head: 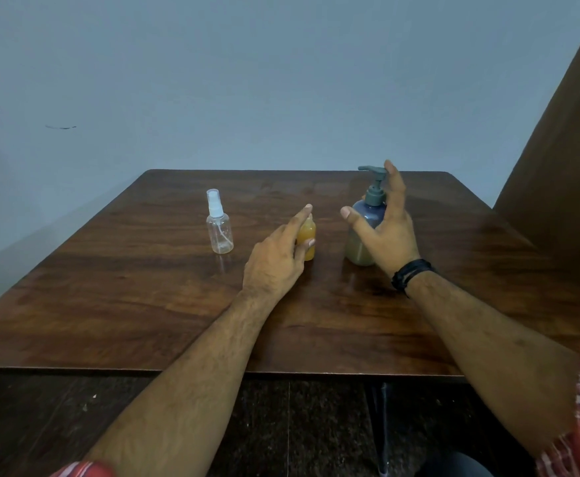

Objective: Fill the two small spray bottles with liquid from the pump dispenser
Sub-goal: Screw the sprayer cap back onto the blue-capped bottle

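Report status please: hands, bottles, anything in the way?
Left hand open, touching orange bottle. Right hand open beside pump bottle. Clear spray bottle empty, capped. Nothing blocking.

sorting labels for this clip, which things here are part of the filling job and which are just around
Part of the job:
clear spray bottle, looks empty, cap on
amber spray bottle, left hand at it
pump dispenser, right hand reaching around it

Just around:
wooden table
black wristband
grey wall
brown panel at right
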